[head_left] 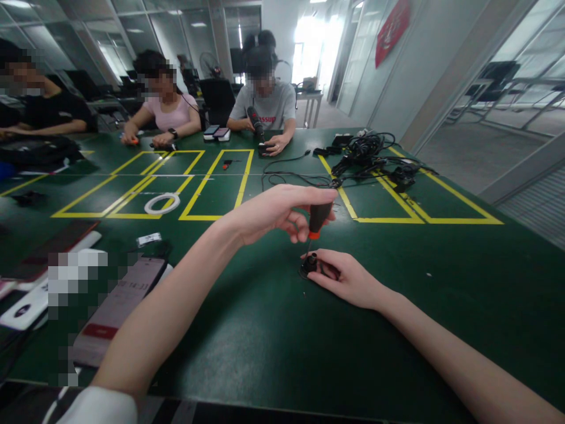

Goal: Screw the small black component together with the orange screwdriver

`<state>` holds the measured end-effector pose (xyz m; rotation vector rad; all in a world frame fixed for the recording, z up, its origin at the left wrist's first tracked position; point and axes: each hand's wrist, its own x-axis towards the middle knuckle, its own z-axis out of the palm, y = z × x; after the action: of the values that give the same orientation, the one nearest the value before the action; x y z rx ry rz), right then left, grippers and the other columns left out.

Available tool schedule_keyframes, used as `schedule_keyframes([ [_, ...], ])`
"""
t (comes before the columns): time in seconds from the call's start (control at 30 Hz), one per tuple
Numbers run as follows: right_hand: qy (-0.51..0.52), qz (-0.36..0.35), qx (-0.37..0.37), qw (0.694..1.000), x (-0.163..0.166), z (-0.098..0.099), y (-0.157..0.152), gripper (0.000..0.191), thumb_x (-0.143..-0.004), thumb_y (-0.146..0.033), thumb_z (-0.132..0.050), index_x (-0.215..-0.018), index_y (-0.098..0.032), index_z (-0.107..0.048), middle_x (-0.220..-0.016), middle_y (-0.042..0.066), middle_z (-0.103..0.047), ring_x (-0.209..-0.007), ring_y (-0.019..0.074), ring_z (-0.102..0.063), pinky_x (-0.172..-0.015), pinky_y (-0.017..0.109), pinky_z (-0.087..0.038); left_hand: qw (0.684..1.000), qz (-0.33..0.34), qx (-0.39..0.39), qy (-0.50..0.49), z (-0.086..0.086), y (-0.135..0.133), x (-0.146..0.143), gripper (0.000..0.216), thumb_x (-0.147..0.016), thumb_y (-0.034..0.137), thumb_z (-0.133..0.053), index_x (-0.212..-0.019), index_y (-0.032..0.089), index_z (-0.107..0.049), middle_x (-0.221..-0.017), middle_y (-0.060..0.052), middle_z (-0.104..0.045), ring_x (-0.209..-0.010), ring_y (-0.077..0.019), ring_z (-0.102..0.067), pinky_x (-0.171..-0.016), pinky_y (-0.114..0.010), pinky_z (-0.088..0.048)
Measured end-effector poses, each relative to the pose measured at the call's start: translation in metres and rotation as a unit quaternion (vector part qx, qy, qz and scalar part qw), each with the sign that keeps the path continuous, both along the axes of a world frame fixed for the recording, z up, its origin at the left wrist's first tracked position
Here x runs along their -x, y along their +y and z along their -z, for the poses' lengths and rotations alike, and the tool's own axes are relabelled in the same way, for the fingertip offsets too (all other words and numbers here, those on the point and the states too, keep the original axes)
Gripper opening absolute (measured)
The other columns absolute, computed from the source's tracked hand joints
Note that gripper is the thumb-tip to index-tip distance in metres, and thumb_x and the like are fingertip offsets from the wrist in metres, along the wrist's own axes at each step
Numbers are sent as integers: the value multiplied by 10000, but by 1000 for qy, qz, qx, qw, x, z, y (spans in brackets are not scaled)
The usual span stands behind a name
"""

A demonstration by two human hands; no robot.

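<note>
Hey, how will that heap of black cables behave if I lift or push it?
The black cables will likely flop and sag, since they curve in loose loops. Lifting one may drag others, as they cross and tangle. The heap probably won't roll, lying spread on the table.

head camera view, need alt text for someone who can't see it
A person's left hand grips a black-and-orange screwdriver, pointed down at a small black part held by the right hand at a green tabletop. Beyond are yellow tape rectangles, tangled black cables and seated people.
</note>
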<state>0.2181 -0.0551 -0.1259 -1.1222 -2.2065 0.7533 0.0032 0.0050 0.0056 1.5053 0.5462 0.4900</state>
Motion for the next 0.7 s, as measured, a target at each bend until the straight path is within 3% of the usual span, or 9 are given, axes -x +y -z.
schedule_keyframes([
  [0.2, -3, 5, 11, 1000, 0, -1, 0, 333, -990, -453, -599, -1082, -148, -697, -770, 20, -645, -560, 123, -480, -522, 251, -382, 999, 18, 50, 2, 0, 3, 0, 457, -852, 580, -693, -936, 132, -647, -950, -121, -774, -628, -162, -698, -606, -281, -576],
  [0.47, -2, 1, -1, 1000, -1, 1, 1, 330, -992, -420, -600, -1135, -141, -701, -788, 26, -652, -578, 127, -495, -541, 251, -400, 999, -36, -35, 11, -4, -3, 0, 340, -889, 434, -706, -1026, 125, -740, -883, -60, -704, -620, -91, -549, -542, -207, -440],
  [0.57, 0, 1, 0, 1000, -1, 2, 1, 337, -985, -405, -608, -1164, -134, -700, -786, 22, -652, -573, 125, -492, -537, 249, -397, 998, -24, -48, 13, -5, -3, 0, 372, -886, 476, -713, -909, 106, -747, -863, -82, -716, -655, -109, -560, -574, -222, -449],
  [0.7, 4, 1, 5, 1000, -1, 2, 1, 335, -978, -401, -615, -1152, -128, -702, -793, 25, -655, -563, 121, -484, -529, 249, -391, 1000, 6, -8, -4, -3, -1, 0, 463, -882, 576, -703, -896, 113, -711, -951, -123, -764, -661, -127, -616, -641, -260, -513],
])
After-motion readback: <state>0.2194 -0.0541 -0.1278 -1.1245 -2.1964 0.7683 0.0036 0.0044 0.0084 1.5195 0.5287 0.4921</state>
